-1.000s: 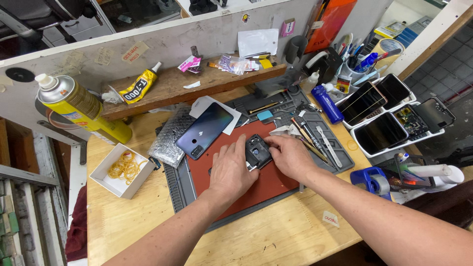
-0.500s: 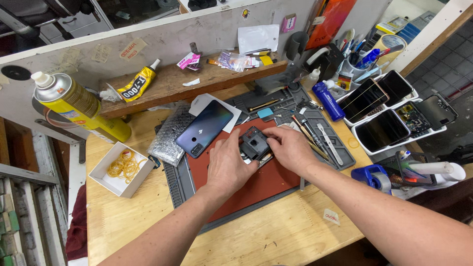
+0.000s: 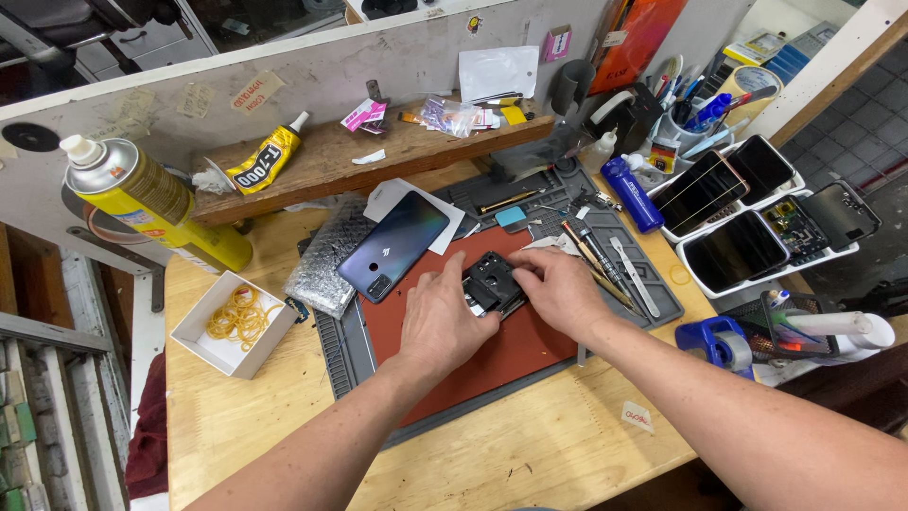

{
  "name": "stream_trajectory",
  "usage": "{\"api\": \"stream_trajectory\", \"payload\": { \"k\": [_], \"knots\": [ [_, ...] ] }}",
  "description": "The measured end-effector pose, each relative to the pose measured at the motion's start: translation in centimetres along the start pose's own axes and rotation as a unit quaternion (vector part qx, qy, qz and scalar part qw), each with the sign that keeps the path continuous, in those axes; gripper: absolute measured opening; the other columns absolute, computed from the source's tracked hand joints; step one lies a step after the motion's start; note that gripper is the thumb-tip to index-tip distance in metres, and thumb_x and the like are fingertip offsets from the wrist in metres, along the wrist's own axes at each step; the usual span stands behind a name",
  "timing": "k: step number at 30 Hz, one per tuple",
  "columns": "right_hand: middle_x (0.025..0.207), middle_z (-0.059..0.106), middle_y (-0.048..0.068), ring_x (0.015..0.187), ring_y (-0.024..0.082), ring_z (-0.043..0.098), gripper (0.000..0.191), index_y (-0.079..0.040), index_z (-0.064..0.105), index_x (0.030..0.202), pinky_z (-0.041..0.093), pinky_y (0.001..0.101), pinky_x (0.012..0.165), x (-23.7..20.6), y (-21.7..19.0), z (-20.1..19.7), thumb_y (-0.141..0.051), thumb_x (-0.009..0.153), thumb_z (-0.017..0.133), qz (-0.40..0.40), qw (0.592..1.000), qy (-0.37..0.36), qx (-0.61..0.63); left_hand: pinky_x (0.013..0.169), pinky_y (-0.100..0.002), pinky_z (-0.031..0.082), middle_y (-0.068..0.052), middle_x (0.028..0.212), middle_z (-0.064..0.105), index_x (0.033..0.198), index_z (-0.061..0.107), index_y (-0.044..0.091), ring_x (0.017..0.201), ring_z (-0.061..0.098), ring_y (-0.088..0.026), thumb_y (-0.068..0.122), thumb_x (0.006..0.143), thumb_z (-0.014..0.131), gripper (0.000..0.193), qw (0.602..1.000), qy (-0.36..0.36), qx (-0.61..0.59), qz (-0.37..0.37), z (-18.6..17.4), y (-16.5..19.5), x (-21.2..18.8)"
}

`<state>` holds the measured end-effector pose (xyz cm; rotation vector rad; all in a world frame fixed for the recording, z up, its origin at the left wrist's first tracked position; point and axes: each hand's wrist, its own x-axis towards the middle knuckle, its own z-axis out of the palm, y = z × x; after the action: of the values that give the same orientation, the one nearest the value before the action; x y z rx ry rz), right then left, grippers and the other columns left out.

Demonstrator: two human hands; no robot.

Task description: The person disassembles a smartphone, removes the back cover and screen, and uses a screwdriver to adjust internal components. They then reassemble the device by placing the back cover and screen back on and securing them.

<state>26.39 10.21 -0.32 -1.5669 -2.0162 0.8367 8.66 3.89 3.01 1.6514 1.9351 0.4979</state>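
The opened phone [image 3: 490, 282] lies inner side up on the red mat [image 3: 492, 355], pinned between both hands. The left hand [image 3: 443, 317] lies flat over its near left edge, fingers spread and pressing down; the right hand [image 3: 558, 284] curls over its right end, fingertips pinching at the frame. Neither hand holds a tool.

To do this well, I judge the left hand should press steadily so the body cannot slide on the mat, while the right works in small, gentle pulls, since the exposed parts inside look delicate.

Just beyond the left hand a blue back cover [image 3: 392, 244] rests on a bubble-wrap pouch [image 3: 326, 260]. Past the right hand, tweezers and picks [image 3: 619, 270] sit in the grey tray. Far left on the counter [image 3: 530, 445] stands a box of rubber bands [image 3: 236, 322].
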Motion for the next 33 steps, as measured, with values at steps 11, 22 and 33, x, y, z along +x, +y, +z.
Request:
{"api": "stream_trajectory", "payload": {
  "k": [11,22,33],
  "knots": [
    [0.114,0.069,0.012,0.107,0.032,0.066,0.025,-0.012,0.076,0.113,0.052,0.0414,0.093,2.5,-0.5,0.8,-0.017,0.092,0.065,-0.086,0.992,-0.026,-0.088,0.090,-0.034,0.057,-0.018,0.123,0.071,0.150,0.042,0.004,0.105,0.073,-0.025,0.039,0.065,0.082,0.100,0.981,0.042,-0.176,-0.064,-3.6,-4.1,4.2],
    [0.107,0.077,0.008,0.105,0.028,0.071,0.024,-0.020,0.079,0.108,0.055,0.0384,0.093,8.8,-2.1,1.3,-0.018,0.085,0.071,-0.120,0.932,-0.266,-0.213,0.098,-0.037,0.053,-0.020,0.132,0.065,0.151,0.042,0.006,0.116,0.069,-0.028,0.042,0.065,0.081,0.101,0.982,0.050,-0.163,-0.077,-3.7,-5.8,2.9],
    [0.108,0.075,0.013,0.106,0.031,0.070,0.024,-0.014,0.073,0.112,0.053,0.0407,0.092,10.8,-5.8,1.0,-0.018,0.089,0.070,-0.084,0.866,-0.364,-0.332,0.099,-0.037,0.053,-0.017,0.131,0.067,0.152,0.040,0.007,0.116,0.069,-0.027,0.042,0.065,0.079,0.101,0.983,0.022,-0.158,-0.091,-4.2,-5.7,1.5]
  ]
}}
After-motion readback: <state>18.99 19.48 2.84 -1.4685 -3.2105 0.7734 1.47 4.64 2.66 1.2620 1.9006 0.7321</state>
